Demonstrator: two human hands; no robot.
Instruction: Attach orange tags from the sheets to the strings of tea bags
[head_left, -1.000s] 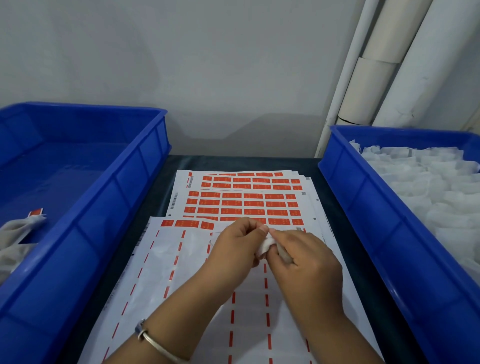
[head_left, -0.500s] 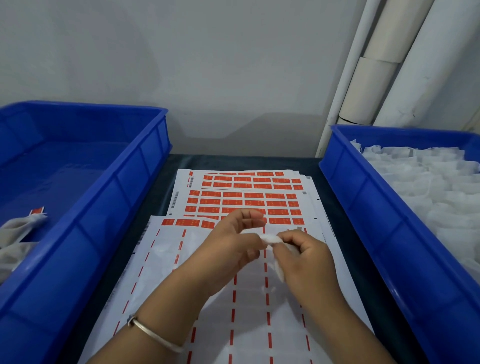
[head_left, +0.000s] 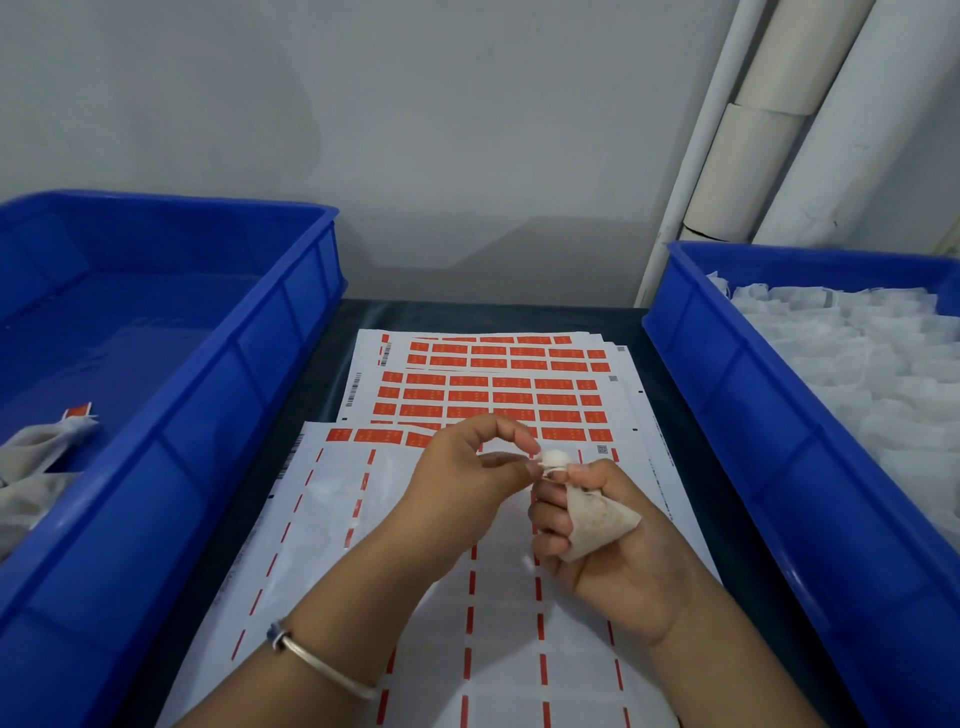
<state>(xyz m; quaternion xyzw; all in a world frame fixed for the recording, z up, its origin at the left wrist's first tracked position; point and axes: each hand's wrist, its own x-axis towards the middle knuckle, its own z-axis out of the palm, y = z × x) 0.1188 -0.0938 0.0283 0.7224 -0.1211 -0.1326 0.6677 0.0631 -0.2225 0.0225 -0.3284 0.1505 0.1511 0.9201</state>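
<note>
Now the right hand (head_left: 618, 540) holds a tea bag (head_left: 597, 519) in its curled fingers, above the peeled tag sheet (head_left: 415, 545) on the worktop (head_left: 332, 364). Its string end, a small white bundle (head_left: 553, 458), is pinched by the left hand (head_left: 467, 488). More orange tags (head_left: 493, 395) lie behind. Two blue bins stand beside: the left bin (head_left: 208, 395) has tagged bags (head_left: 36, 457), the right bin (head_left: 753, 415) is full of plain bags (head_left: 872, 364).

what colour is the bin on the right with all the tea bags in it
Blue. The bin shows best in the head view, the only one here.
</note>
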